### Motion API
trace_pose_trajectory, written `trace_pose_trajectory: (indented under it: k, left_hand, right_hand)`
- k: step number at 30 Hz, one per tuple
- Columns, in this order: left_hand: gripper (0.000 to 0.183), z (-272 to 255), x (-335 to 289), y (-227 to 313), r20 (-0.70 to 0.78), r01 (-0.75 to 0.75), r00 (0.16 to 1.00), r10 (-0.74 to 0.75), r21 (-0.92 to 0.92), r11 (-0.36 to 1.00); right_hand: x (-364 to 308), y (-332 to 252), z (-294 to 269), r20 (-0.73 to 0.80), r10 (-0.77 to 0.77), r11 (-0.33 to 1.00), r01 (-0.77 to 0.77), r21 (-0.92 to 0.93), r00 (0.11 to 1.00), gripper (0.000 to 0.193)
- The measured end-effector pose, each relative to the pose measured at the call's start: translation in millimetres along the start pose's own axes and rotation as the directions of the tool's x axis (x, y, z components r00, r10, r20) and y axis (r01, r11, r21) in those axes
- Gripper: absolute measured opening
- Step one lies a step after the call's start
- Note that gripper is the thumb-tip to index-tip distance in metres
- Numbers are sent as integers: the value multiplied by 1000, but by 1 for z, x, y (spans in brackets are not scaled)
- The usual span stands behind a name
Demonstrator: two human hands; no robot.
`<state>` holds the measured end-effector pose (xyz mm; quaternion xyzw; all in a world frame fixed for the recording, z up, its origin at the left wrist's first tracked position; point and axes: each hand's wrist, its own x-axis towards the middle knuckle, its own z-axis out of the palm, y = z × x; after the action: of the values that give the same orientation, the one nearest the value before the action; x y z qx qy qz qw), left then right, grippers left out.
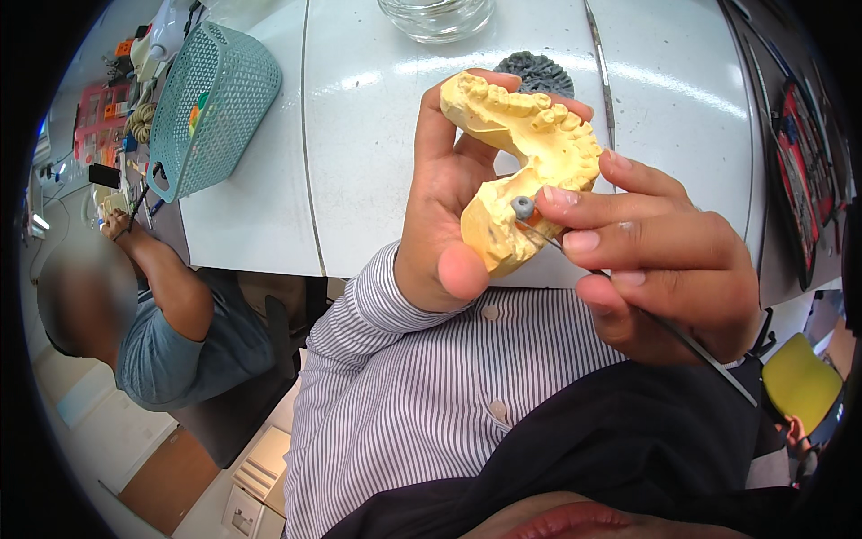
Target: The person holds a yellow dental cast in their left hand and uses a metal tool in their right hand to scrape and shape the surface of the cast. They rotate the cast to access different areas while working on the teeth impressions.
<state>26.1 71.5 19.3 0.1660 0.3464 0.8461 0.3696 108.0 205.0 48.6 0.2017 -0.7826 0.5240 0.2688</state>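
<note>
A yellow plaster dental cast [512, 117] in the shape of a jaw with teeth is held up above the table's near edge. My left hand [431, 207] is closed around it, thumb at the near end and fingers behind. On the cast's near side sits a small grey round piece [523, 207] with a hole in its top. Pinched in my right hand [664, 251] is a thin metal dental instrument [691, 343], its fine tip reaching to the cast just below the grey piece. My right index finger rests against the cast there, and a small orange-red spot shows beside it.
Beyond the cast lie a dark ridged lump [535, 72], a glass bowl [437, 20] and another slim metal tool [600, 63]. A green perforated basket [220, 108] stands at left, near a seated person [180, 332]. An open tool case [797, 171] lies at right.
</note>
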Motion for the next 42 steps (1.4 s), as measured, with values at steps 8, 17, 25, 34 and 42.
trace_pose_trajectory:
  k: [8,17,25,34,42]
  left_hand:
    - [114,1,1,0,-30,-16,999,18,60,998]
    - [115,-2,3,-4,41,-126,992,123,89,988]
    - [114,-10,5,-12,152,-244,959,238,26,969]
    - [112,-8,6,-10,130,-269,957,261,44,962]
    - [99,-13,6,-11,186,-323,933,308,59,944]
  right_hand:
    - [-2,-2,3,-24,0,999,-2,-47,1000,20]
    - [-2,-2,0,-32,30,998,-28,51,999,20]
    - [-3,-8,8,-99,50,996,-57,-67,994,21]
    - [-4,-12,16,-199,15,990,-43,-133,980,20]
    - [-6,-7,10,-121,14,999,-19,-42,993,21]
